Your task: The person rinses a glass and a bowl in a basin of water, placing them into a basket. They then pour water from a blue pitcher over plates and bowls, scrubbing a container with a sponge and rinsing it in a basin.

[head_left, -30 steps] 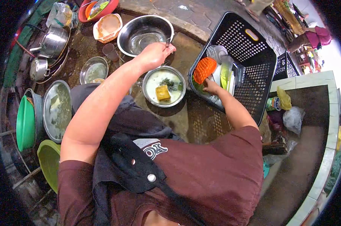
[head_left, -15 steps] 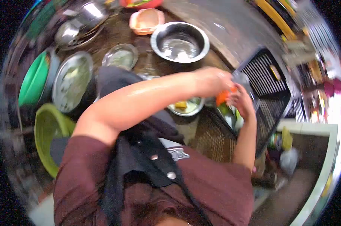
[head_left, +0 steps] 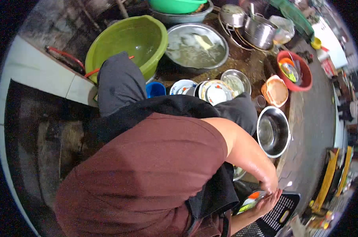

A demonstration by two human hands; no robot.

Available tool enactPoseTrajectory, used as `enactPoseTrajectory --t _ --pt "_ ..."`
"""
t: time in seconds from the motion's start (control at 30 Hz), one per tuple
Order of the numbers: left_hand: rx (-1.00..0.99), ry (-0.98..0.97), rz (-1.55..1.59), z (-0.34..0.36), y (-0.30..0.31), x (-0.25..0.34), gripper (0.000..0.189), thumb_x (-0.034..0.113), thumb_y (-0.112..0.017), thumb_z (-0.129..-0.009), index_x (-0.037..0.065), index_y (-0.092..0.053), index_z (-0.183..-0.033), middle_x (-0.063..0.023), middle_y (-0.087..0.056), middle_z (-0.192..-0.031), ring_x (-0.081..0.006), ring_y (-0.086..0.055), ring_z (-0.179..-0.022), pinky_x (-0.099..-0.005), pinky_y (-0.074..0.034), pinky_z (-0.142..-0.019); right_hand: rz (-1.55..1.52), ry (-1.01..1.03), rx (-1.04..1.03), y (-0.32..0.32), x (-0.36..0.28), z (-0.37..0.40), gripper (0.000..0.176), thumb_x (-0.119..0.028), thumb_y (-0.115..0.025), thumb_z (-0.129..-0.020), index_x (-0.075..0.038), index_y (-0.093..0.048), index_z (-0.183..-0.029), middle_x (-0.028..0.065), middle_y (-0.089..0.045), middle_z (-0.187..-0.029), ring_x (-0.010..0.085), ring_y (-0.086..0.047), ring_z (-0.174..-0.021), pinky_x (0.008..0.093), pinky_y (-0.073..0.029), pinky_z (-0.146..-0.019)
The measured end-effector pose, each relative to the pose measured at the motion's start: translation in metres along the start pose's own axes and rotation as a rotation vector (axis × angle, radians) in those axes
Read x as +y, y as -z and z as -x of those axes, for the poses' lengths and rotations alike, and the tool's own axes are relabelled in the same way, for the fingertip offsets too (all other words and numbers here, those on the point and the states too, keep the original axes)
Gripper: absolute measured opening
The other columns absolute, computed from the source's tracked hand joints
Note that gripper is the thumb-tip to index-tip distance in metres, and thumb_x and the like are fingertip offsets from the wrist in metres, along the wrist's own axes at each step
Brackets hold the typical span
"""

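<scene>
Left hand (head_left: 270, 187): was bent down at the wrist over the black crate (head_left: 280, 210), close against the other hand; its fingertips were hidden, so I could not tell what it held, if anything.
Right hand (head_left: 267, 204): lay just below the left, fingers fairly straight and pointing toward the crate's upper right corner; I could not tell whether its grip was empty.
Orange item (head_left: 254, 195): sat inside the crate near its upper left edge, just beside the hands, largely covered; contact was unclear.
Green item (head_left: 247, 207): lay near the orange one, closer to the crate's left edge, partly behind the right forearm.
Handling: both items looked like plastic, so probably light, fairly stiff and hard to break; the sheen on the left forearm (head_left: 252, 156) suggested wetness, making slips likely.
Hold: an exposed edge of the orange item seemed the best place, pinched between thumb and fingers; for the crate, the pale handle slot (head_left: 284, 216) below its upper right corner.
Steel basin (head_left: 273, 131): stood well apart, beyond the crate's upper edge.
</scene>
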State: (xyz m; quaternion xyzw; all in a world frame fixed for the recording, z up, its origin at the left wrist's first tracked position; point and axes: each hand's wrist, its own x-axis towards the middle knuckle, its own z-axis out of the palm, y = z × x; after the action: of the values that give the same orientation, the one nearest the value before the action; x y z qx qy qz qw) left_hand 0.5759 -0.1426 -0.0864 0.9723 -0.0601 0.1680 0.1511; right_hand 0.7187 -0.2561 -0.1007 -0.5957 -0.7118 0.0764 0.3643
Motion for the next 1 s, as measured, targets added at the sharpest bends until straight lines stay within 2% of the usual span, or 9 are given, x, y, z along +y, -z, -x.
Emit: enactPoseTrajectory --t 0.07,0.27,0.33,0.57,0.73,0.83,0.87,0.9,1.0 --pt "0.055 -0.013 0.037 0.009 0.001 -0.015 0.028 0.024 -0.05 -0.08 0.002 -0.063 -0.092 -0.0167 -0.062 -0.096 -0.0284 -0.059 -0.087 -0.0427 -0.047 -0.074 -0.383 -0.322 0.244 -0.001 0.025 0.001 0.034 -0.013 -0.052 -0.085 0.007 -0.05 -0.113 0.0154 -0.05 -0.117 0.0216 -0.052 -0.099 0.032 -0.042 -0.085" --pt "0.68 0.027 -0.131 0.199 0.149 -0.071 0.028 0.025 -0.042 -0.084 0.005 -0.059 -0.094 -0.0181 -0.059 -0.09 -0.0349 -0.055 -0.086 -0.043 -0.045 -0.077 -0.056 -0.988 0.247 0.028 0.184 0.095 0.032 -0.018 -0.052 -0.085 0.005 -0.053 -0.107 0.0151 -0.058 -0.101 0.0233 -0.056 -0.087 0.0345 -0.047 -0.076" --pt "0.33 0.512 -0.374 0.284 0.209 -0.08 0.03 0.027 -0.047 -0.082 0.008 -0.06 -0.101 -0.0156 -0.06 -0.096 -0.0326 -0.056 -0.092 -0.0425 -0.046 -0.079 0.016 -1.046 0.26 0.005 0.175 0.112 0.032 -0.018 -0.052 -0.085 0.005 -0.054 -0.106 0.0153 -0.058 -0.101 0.0239 -0.056 -0.087 0.0348 -0.046 -0.076" --pt "-0.286 1.546 -0.489 0.639 0.277 0.002 0.029 0.029 -0.057 -0.076 0.002 -0.061 -0.085 -0.0188 -0.062 -0.085 -0.0352 -0.059 -0.08 -0.0453 -0.047 -0.069 0.232 -0.855 0.343 -0.069 0.046 0.084 0.03 -0.019 -0.053 -0.085 0.004 -0.056 -0.104 0.0161 -0.059 -0.1 0.026 -0.056 -0.087 0.0357 -0.046 -0.078" --pt "-0.258 2.199 -0.271 0.806 0.207 0.09 0.024 0.019 -0.064 -0.065 0.007 -0.068 -0.085 -0.015 -0.064 -0.09 -0.0301 -0.061 -0.08 -0.0417 -0.047 -0.072 0.348 -0.594 0.415 -0.087 -0.06 0.02 0.029 -0.02 -0.053 -0.086 0.003 -0.058 -0.102 0.0167 -0.059 -0.1 0.0275 -0.057 -0.088 0.0364 -0.045 -0.079" --pt "0.22 2.499 -0.177 0.87 0.143 0.109 0.019 0.013 -0.061 -0.064 0.008 -0.069 -0.081 -0.0152 -0.064 -0.091 -0.0285 -0.061 -0.079 -0.0388 -0.049 -0.071 0.396 -0.47 0.436 -0.089 -0.117 -0.016 0.028 -0.021 -0.054 -0.086 0.002 -0.058 -0.101 0.017 -0.059 -0.099 0.0284 -0.057 -0.088 0.0368 -0.045 -0.079" --pt "-0.002 2.455 -0.052 0.893 0.124 0.105 0.025 0.014 -0.061 -0.066 0.007 -0.068 -0.089 -0.015 -0.062 -0.101 -0.0284 -0.061 -0.087 -0.039 -0.049 -0.074 0.408 -0.435 0.439 -0.091 -0.134 -0.027 0.028 -0.021 -0.054 -0.086 0.002 -0.059 -0.101 0.0171 -0.06 -0.099 0.0287 -0.057 -0.088 0.0369 -0.045 -0.08" --pt "0.576 2.691 -0.035 0.911 0.094 0.097 0.03 0.015 -0.061 -0.067 0.007 -0.066 -0.095 -0.0152 -0.059 -0.109 -0.0302 -0.059 -0.097 -0.0386 -0.048 -0.08 0.414 -0.405 0.436 -0.097 -0.149 -0.038 0.028 -0.021 -0.054 -0.086 0.002 -0.059 -0.101 0.0172 -0.06 -0.099 0.029 -0.057 -0.088 0.037 -0.045 -0.08" --pt "0.678 2.687 0.199 0.904 0.067 0.097 0.037 0.016 -0.054 -0.075 0.003 -0.059 -0.108 -0.0166 -0.052 -0.12 -0.0313 -0.052 -0.109 -0.0389 -0.043 -0.09 0.436 -0.339 0.4 -0.108 -0.189 -0.067 0.027 -0.022 -0.054 -0.086 0.001 -0.06 -0.1 0.0175 -0.06 -0.099 0.03 -0.057 -0.088 0.0374 -0.045 -0.081"
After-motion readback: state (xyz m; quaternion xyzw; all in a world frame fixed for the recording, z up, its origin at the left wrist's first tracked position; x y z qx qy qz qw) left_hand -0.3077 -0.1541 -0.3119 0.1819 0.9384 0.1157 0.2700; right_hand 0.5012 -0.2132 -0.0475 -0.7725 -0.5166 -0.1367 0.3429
